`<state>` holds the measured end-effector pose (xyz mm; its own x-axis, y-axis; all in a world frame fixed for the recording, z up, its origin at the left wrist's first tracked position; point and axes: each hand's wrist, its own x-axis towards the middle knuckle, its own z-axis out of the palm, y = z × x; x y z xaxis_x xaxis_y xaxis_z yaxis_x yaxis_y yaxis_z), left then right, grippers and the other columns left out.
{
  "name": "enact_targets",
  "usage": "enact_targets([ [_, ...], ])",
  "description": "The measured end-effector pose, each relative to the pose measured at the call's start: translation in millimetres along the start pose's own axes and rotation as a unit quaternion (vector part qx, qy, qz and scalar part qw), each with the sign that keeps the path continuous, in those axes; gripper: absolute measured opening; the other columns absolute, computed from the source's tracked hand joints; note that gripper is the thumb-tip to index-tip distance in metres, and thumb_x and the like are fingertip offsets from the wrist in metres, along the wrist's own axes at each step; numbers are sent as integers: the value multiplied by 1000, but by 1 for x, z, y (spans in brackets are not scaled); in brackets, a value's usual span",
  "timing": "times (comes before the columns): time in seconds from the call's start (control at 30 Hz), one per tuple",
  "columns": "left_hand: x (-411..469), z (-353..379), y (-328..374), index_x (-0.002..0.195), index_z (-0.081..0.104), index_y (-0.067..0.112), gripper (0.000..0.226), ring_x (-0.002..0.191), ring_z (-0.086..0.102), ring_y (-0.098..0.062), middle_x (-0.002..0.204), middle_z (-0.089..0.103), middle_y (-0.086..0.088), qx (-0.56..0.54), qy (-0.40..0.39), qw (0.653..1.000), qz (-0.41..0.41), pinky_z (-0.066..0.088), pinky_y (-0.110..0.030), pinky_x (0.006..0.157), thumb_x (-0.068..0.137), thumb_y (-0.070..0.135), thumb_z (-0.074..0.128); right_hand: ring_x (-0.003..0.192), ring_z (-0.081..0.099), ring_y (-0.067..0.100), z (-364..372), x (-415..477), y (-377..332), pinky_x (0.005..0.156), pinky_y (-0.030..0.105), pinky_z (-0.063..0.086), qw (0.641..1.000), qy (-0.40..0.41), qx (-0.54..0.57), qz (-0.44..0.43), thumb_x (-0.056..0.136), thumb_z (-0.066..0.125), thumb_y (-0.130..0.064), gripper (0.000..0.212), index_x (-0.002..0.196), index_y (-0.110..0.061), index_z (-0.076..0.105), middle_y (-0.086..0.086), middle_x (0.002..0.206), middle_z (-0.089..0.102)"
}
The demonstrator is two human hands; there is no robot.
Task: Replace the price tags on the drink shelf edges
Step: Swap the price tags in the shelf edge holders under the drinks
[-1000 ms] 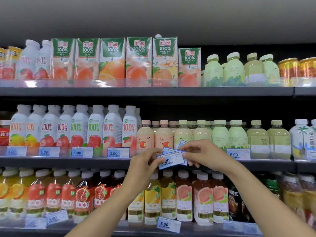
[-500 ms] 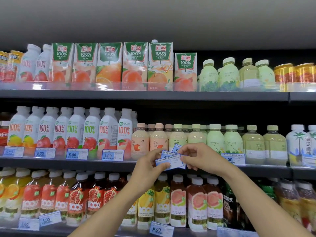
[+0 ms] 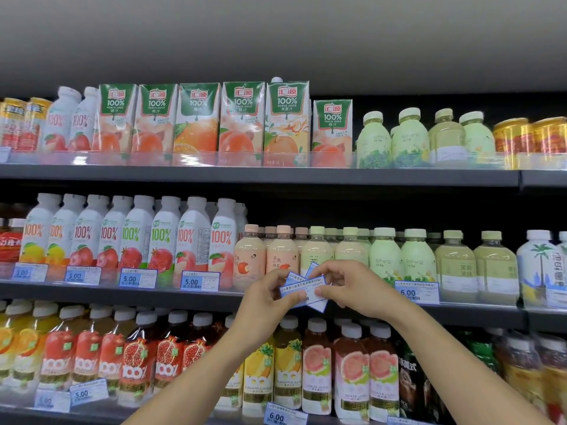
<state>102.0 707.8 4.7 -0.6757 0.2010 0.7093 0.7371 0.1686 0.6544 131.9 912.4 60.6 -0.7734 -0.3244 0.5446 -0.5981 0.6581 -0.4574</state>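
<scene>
Price tags [image 3: 303, 291], frame centre: thin paper slips, light, flexible, likely crease-prone; best held by the edges. Left hand [image 3: 264, 299] pinches the stack; right hand [image 3: 352, 286] pinches the front slip's right end.

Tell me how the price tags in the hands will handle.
The price tags look like thin card slips, so they are probably light and bendy. They fan out at angles between the left hand and right hand, so they likely slide over each other. A loose pinch could let one drop.
</scene>
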Motion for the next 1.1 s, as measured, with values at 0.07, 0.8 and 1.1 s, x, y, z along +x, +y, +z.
enact_targets([
  [0.07, 0, 1, 1, 107, 67, 29, 22, 95, 70, -12, 102, 74, 10, -4, 4, 1000, -3, 56, -44, 89, 87, 25, 76, 49, 52, 13, -1, -1, 1, 56, 30, 44, 1000, -3, 17, 13, 91, 67, -23, 12, 101, -29, 64, -7, 69, 65],
  [0.8, 30, 43, 23, 143, 34, 36, 48, 99, 51, -13, 112, 58, 6, 333, 10, 937, 108, 45, -28, 85, 101, 24, 54, 58, 47, 8, -45, -27, 39, 52, 17, 36, 957, 281, 5, 73, 94, 62, -29, 7, 88, -27, 66, -2, 80, 64],
  [1.1, 45, 45, 19, 145, 40, 36, 53, 115, 38, -24, 121, 48, 0, 531, -11, 835, 142, 30, -39, 92, 97, 24, 59, 63, 50, 11, -38, -31, 41, 58, 23, 40, 960, 273, 20, 66, 93, 63, -27, 7, 86, -29, 66, 11, 80, 65],
])
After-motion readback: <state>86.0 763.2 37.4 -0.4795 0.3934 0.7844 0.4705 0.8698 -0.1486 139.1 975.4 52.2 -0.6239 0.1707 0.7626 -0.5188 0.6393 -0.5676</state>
